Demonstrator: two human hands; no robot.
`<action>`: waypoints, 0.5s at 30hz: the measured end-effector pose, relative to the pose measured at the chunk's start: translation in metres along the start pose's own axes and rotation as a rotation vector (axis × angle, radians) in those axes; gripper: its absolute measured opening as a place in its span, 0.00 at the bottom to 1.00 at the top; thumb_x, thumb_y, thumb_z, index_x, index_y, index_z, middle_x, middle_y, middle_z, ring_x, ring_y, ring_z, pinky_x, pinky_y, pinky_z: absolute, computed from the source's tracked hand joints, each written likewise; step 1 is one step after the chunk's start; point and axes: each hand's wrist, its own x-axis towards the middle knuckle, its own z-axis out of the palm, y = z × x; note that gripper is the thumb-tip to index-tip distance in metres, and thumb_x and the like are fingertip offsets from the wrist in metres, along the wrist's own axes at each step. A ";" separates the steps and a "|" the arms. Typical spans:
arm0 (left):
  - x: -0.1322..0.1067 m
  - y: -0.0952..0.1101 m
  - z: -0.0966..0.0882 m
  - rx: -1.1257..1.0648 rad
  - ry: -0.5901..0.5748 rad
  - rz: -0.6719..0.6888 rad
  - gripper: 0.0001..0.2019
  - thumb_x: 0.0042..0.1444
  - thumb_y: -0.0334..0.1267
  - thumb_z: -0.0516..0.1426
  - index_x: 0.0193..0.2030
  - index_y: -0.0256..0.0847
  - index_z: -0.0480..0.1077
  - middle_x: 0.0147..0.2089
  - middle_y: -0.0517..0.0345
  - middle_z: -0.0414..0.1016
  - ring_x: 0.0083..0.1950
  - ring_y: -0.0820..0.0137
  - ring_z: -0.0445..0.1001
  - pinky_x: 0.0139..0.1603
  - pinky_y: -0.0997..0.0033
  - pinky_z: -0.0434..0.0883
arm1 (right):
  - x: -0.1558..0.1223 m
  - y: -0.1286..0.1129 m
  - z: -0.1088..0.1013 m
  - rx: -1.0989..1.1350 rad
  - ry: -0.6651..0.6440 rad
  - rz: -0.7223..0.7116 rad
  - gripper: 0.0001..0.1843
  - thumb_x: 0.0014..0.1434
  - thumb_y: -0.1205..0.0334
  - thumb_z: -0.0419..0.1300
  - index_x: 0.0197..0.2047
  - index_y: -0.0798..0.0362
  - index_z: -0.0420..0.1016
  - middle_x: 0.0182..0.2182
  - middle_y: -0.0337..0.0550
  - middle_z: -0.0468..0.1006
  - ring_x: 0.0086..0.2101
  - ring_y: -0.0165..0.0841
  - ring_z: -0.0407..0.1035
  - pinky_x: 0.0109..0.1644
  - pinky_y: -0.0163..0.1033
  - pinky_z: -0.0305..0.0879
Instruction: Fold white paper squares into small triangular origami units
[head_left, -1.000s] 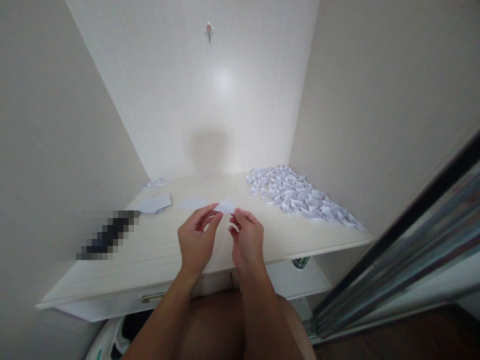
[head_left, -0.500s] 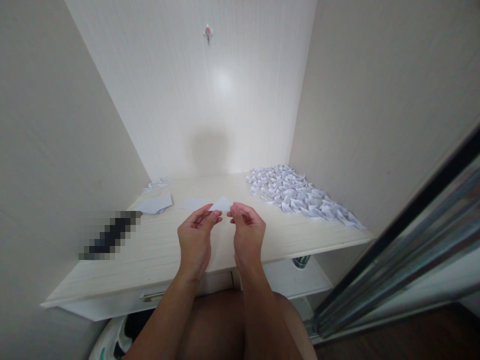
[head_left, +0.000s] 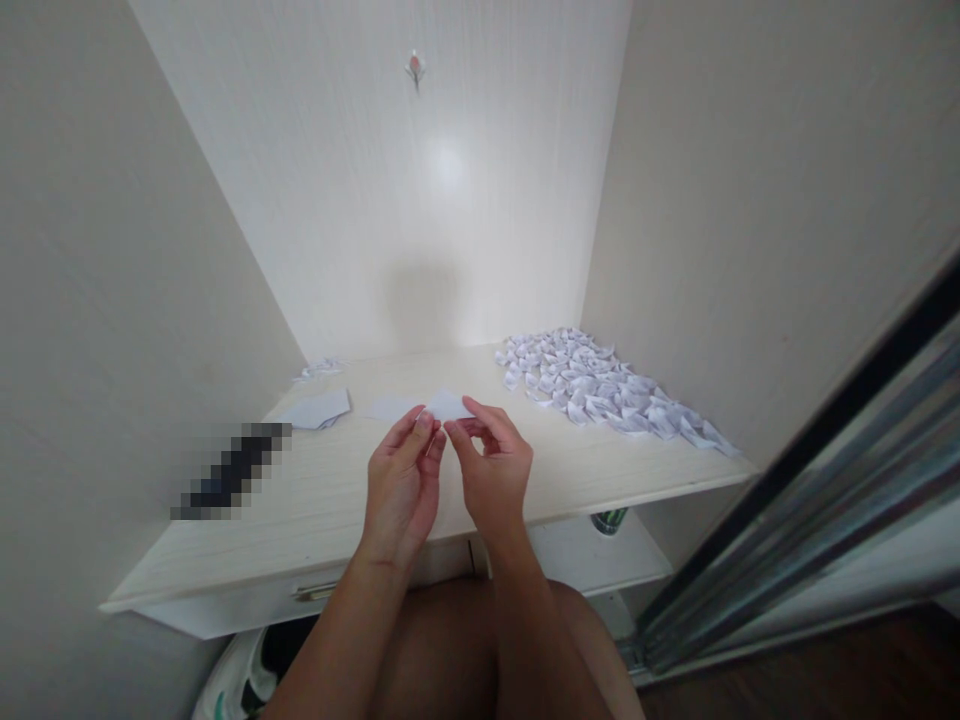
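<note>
A small white folded paper [head_left: 448, 404] is held up between my two hands, above the pale desktop [head_left: 337, 500]. My left hand [head_left: 405, 460] pinches its left end between thumb and fingers. At its right side, my right hand [head_left: 495, 455] grips the paper, the forefinger along the upper edge and the thumb near the lower middle. Just behind my left hand lies a flat white sheet [head_left: 388, 407], partly covered by the fingers. Farther left rests a stack of white paper [head_left: 319, 409].
Many small folded paper pieces [head_left: 600, 385] spread along the right wall. A few paper scraps [head_left: 321, 369] lie in the back left corner. A blurred dark object [head_left: 232, 472] is at the left edge. Below stands a can [head_left: 608, 521] on a shelf.
My right thumb and fingers have shifted left along the paper, so my hands are closer together. The paper has turned slightly. The whole view has moved a little.
</note>
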 end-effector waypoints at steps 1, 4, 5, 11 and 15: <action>-0.001 -0.001 0.001 -0.006 0.028 0.014 0.08 0.48 0.27 0.70 0.35 0.34 0.77 0.35 0.57 0.80 0.35 0.78 0.78 0.41 0.81 0.76 | -0.001 -0.001 0.000 -0.037 -0.001 -0.012 0.15 0.55 0.69 0.68 0.47 0.48 0.83 0.37 0.40 0.80 0.33 0.30 0.76 0.40 0.39 0.75; -0.003 -0.004 0.001 -0.020 0.091 0.063 0.10 0.47 0.26 0.70 0.36 0.36 0.77 0.35 0.59 0.79 0.34 0.78 0.78 0.39 0.80 0.75 | -0.003 -0.002 0.001 -0.158 -0.006 -0.046 0.14 0.57 0.70 0.66 0.46 0.48 0.83 0.37 0.41 0.81 0.33 0.31 0.75 0.41 0.39 0.75; -0.003 -0.004 0.002 -0.019 0.106 0.084 0.10 0.46 0.26 0.70 0.36 0.36 0.77 0.36 0.59 0.79 0.34 0.77 0.78 0.38 0.80 0.75 | -0.003 -0.002 0.002 -0.183 -0.008 -0.052 0.13 0.57 0.70 0.65 0.45 0.49 0.83 0.37 0.41 0.81 0.34 0.31 0.75 0.41 0.40 0.75; -0.003 -0.008 0.002 0.043 0.156 0.172 0.12 0.44 0.28 0.71 0.37 0.35 0.79 0.35 0.56 0.81 0.34 0.76 0.78 0.40 0.78 0.76 | -0.005 0.002 0.005 -0.176 -0.007 -0.004 0.14 0.55 0.69 0.66 0.46 0.50 0.83 0.37 0.41 0.81 0.33 0.31 0.75 0.41 0.40 0.75; -0.004 -0.010 -0.002 0.149 0.099 0.222 0.16 0.42 0.32 0.73 0.40 0.34 0.80 0.35 0.55 0.82 0.35 0.74 0.80 0.44 0.73 0.76 | -0.004 0.003 0.006 -0.089 0.057 0.120 0.15 0.54 0.65 0.67 0.47 0.51 0.83 0.37 0.42 0.81 0.34 0.32 0.75 0.42 0.41 0.75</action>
